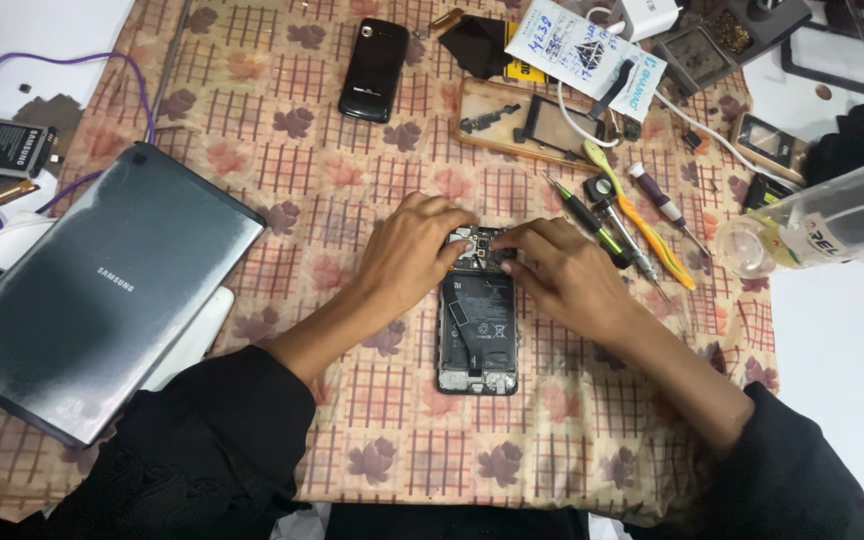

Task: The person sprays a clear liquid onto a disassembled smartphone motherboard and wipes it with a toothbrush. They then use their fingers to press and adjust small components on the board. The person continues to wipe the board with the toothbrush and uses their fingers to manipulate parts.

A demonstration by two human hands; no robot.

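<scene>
While my left hand [414,255] steadies the opened phone [478,320], my right hand [564,275] pinches near its top; I'd press lightly, fingertips low.

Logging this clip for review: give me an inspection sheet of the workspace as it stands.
Surface: patterned cloth over a white table.
Job's things: opened phone, back off, battery showing.
Clutter: grey tablet at left, black phone, screwdrivers, parts tray, clear bottle.
Hands: left hand and right hand, both on the opened phone's top end.
Cables: purple cable at left, white cable at right.
Surroundings: nothing seen.
</scene>
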